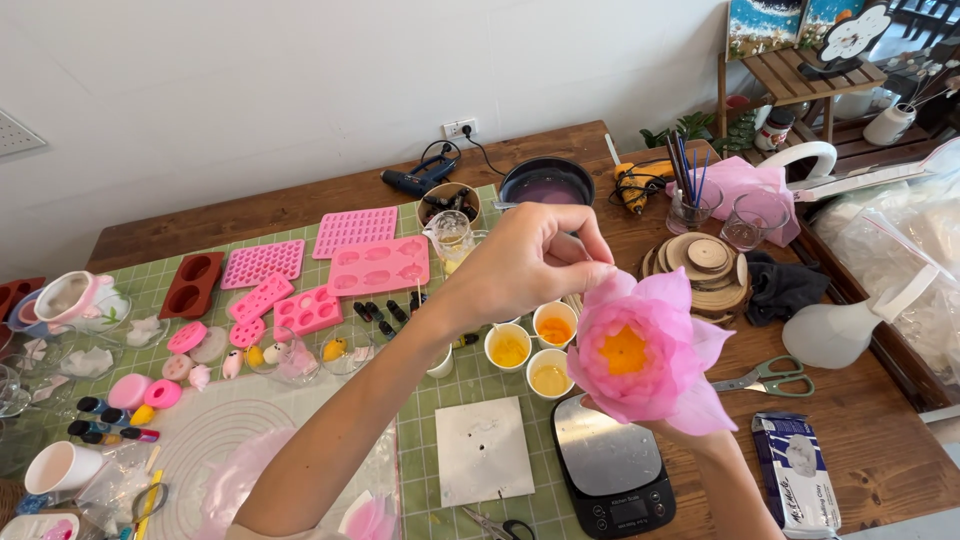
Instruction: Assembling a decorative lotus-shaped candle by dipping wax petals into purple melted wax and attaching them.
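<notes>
Left grip (545, 262) pinches a petal of the pink flower (645, 355); right grip, hidden beneath, holds it above scale (610, 465), beside three yellow cups (508, 347); counter (870, 430) free lower right.

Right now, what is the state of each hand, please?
Left hand: closed, fingertips pinching the top petal of the pink paper-like flower with a yellow centre.
Right hand: mostly hidden, holding the flower from below.

The left hand (525, 262) pinches the top petal of a big pink flower (645, 355) with a yellow middle, while the right hand (665, 425) holds the flower from below, above a black scale (610, 470) near the table's (880, 440) front edge.
</notes>
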